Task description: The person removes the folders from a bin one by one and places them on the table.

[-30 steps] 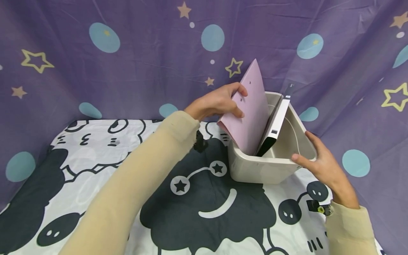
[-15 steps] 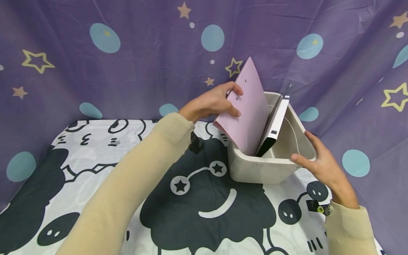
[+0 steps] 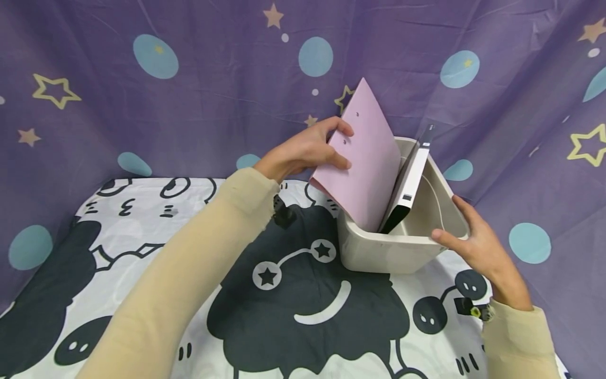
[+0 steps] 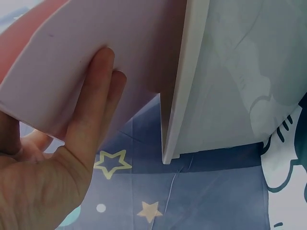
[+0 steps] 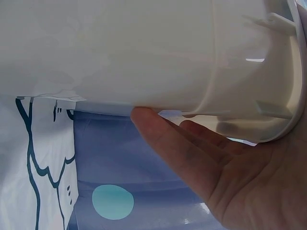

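A pink folder [image 3: 364, 163] with small rivets along its edge leans left out of a white plastic bin [image 3: 393, 252], its lower part inside. My left hand [image 3: 307, 147] pinches the folder's left edge, thumb on the near face and fingers at the edge. In the left wrist view, fingers [image 4: 93, 100] lie along the folder's other side. My right hand [image 3: 483, 252] holds the bin's right front corner, thumb over the rim and fingers along the outer wall [image 5: 120, 57]. Beside the pink folder, a white-and-black file box [image 3: 408, 184] stands tilted in the bin.
A thin clear sheet or sleeve [image 3: 428, 134] sticks up behind the file box. The bin stands on a white-and-black cartoon-print cloth [image 3: 312, 295]. Close behind it hangs a purple curtain [image 3: 227, 95] with stars and blue dots.
My left hand has moved left and slightly up, drawing the pink folder a bit higher and further to the left. The right hand, bin and file box stay put.
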`<state>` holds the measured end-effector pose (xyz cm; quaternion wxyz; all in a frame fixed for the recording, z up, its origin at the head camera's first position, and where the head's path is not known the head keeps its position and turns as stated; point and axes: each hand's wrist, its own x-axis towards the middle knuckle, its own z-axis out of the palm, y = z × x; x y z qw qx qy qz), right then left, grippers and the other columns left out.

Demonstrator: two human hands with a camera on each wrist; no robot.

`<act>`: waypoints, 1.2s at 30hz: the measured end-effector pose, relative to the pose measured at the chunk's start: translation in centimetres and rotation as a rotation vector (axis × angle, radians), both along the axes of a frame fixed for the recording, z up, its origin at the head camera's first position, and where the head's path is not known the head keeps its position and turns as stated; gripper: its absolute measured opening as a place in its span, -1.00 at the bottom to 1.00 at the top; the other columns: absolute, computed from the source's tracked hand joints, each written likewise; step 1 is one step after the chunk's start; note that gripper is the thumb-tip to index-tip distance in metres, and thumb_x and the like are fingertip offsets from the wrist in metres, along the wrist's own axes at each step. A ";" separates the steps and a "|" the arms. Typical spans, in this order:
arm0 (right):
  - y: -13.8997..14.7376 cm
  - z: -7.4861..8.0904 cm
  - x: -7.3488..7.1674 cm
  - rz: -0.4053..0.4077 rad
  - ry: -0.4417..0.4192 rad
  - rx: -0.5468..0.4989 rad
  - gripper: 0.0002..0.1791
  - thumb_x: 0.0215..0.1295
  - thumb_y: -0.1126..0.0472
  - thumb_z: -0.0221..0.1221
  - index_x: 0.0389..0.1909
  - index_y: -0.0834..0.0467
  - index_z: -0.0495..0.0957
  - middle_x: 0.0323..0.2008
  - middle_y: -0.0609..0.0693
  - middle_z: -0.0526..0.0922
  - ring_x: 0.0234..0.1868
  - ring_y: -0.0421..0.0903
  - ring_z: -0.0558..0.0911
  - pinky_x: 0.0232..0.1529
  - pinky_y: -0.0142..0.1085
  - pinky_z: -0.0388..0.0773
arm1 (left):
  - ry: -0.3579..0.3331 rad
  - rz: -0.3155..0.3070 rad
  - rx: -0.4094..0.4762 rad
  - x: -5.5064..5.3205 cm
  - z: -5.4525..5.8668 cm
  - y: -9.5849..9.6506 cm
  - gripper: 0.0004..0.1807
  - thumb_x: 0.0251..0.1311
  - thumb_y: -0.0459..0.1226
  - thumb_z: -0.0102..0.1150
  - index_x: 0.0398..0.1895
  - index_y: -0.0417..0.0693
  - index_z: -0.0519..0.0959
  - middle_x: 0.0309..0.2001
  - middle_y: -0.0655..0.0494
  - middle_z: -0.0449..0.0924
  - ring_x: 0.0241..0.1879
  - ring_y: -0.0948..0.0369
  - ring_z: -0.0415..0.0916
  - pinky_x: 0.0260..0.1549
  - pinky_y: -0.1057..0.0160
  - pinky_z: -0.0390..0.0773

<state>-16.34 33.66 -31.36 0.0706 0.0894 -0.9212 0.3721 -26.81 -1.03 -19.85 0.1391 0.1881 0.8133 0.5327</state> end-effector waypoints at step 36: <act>0.2 -0.4 -0.4 0.003 0.015 0.008 0.01 0.20 0.03 0.26 0.52 0.06 -0.16 0.33 0.38 0.17 0.18 0.28 0.31 0.06 0.17 0.22 | -0.083 0.048 0.150 0.1 -0.5 -2.5 -0.29 -0.07 -0.54 0.38 0.15 0.10 0.34 -0.06 -0.15 0.47 -0.27 -0.06 0.61 -0.33 0.04 0.64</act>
